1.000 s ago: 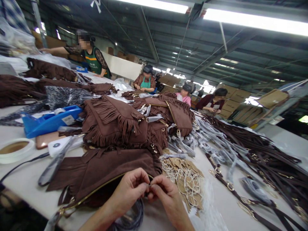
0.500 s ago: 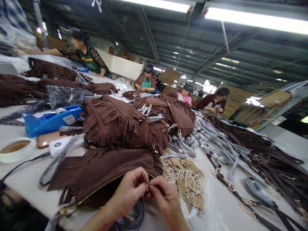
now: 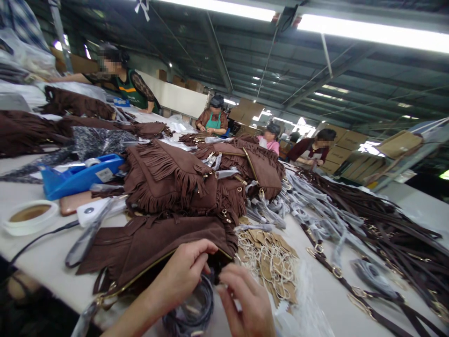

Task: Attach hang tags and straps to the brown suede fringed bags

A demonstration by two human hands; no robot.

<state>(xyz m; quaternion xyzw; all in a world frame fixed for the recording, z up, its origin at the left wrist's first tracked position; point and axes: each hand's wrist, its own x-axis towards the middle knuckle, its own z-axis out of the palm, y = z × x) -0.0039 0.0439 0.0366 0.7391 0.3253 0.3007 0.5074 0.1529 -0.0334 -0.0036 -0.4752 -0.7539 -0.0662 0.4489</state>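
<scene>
A brown fringed suede bag (image 3: 168,241) lies on the table before me, its gold zip (image 3: 140,277) undone and the mouth gaping toward me. Over the right end of that mouth, my left hand (image 3: 185,269) has its fingers curled, the index reaching forward. What its fingertips pinch, if anything, is hidden. A short way to the right, my right hand (image 3: 247,297) is apart from the bag, thumb and fingers separated, slightly blurred. Beneath my hands sits a coiled dark strap in clear plastic (image 3: 192,309).
More fringed bags (image 3: 168,175) are piled behind. Left are a blue tape dispenser (image 3: 82,175), a tape roll (image 3: 30,217) and a plastic-wrapped strip (image 3: 87,238). Right are tan tags with white strings (image 3: 268,262) and brown straps (image 3: 379,220). Several co-workers (image 3: 213,117) work beyond.
My hands, together at the fingertips before, have separated. The right hand has moved slightly down and its fingers have spread; the left hand has shifted a little left.
</scene>
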